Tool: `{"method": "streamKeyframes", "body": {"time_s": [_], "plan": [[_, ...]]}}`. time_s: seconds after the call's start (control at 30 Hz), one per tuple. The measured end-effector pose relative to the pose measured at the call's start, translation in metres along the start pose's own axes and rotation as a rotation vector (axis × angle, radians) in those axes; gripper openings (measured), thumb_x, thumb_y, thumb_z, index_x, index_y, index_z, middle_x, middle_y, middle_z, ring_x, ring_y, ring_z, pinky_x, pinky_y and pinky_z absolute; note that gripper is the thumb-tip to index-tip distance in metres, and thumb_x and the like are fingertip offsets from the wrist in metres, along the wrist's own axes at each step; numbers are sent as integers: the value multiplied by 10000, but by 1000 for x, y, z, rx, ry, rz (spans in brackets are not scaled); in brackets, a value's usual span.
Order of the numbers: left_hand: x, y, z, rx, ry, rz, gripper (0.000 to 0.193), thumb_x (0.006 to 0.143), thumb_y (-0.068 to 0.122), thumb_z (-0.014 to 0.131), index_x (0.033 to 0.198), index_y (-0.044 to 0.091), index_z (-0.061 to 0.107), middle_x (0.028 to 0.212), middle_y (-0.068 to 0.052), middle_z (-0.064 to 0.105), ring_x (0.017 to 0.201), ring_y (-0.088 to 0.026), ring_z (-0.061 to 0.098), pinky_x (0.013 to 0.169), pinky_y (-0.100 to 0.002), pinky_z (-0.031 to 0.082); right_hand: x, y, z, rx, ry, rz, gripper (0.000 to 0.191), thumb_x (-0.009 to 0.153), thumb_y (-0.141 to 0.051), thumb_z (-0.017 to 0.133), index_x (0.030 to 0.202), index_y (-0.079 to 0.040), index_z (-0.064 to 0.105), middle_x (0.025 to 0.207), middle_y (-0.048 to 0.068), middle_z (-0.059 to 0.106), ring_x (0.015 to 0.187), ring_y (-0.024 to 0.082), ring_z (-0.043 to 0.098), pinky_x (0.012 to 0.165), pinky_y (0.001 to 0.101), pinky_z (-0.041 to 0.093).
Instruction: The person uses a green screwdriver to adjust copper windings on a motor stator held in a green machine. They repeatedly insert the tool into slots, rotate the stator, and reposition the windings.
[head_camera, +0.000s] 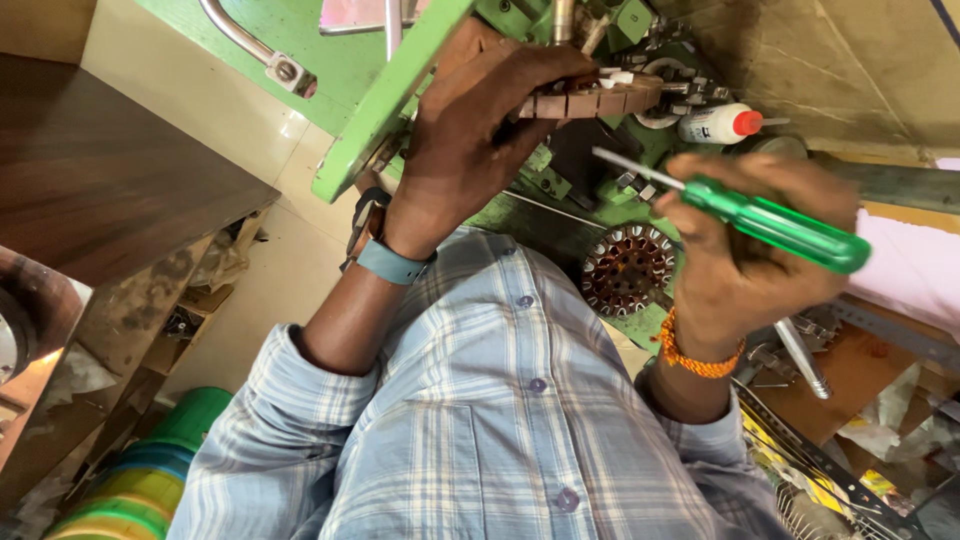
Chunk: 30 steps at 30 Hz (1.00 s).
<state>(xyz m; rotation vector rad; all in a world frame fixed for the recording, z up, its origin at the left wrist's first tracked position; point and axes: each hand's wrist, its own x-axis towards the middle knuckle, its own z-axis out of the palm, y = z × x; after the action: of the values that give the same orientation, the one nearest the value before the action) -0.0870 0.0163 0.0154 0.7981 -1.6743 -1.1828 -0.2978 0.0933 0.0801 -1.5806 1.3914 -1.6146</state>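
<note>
My left hand (470, 130), with a blue band at the wrist, grips a brown segmented wooden piece (600, 100) set on a green machine (385, 95). My right hand (735, 270), with an orange thread at the wrist, is closed around a green-handled screwdriver (780, 222). The screwdriver's metal shaft points left toward the brown piece, and its tip stays just short of it. Below, between the two hands, a round motor stator (628, 268) with copper-coloured slots lies on the green surface. My checked blue shirt (500, 430) fills the lower middle of the view.
A white bottle with a red cap (715, 124) lies on the machine near the brown piece. A dark wooden tabletop (100, 170) is at the left, with stacked green and yellow rolls (150, 480) below it. Metal rods, wire mesh and scraps clutter the lower right (810, 360).
</note>
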Motion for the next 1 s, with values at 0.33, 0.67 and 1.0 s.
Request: {"method": "streamKeyframes", "body": {"time_s": [0.33, 0.67, 1.0], "plan": [[4, 4, -5, 36, 46, 31, 460, 988, -101, 750, 1372, 100, 596, 1318, -52, 676, 1194, -189, 716, 935, -256, 620, 4, -6, 12, 55, -28, 153, 363, 997, -78, 871, 1155, 49, 570, 1063, 269, 745, 707, 207, 715, 582, 268, 594], [10, 4, -12, 212, 121, 206, 518, 917, -51, 848, 1352, 124, 628, 1256, -47, 691, 1104, -256, 672, 919, -343, 561, 18, -18, 17, 91, -29, 254, 325, 1000, -27, 863, 1171, 31, 593, 1054, 278, 745, 715, 186, 712, 544, 237, 555], [9, 5, -10, 119, 96, 157, 490, 942, -66, 805, 1357, 99, 602, 1277, -69, 674, 1135, -247, 692, 926, -315, 588, 3, -5, 11, -256, -225, -29, 227, 955, -33, 839, 1120, -18, 683, 1119, 181, 759, 932, 226, 778, 723, 293, 633]]}}
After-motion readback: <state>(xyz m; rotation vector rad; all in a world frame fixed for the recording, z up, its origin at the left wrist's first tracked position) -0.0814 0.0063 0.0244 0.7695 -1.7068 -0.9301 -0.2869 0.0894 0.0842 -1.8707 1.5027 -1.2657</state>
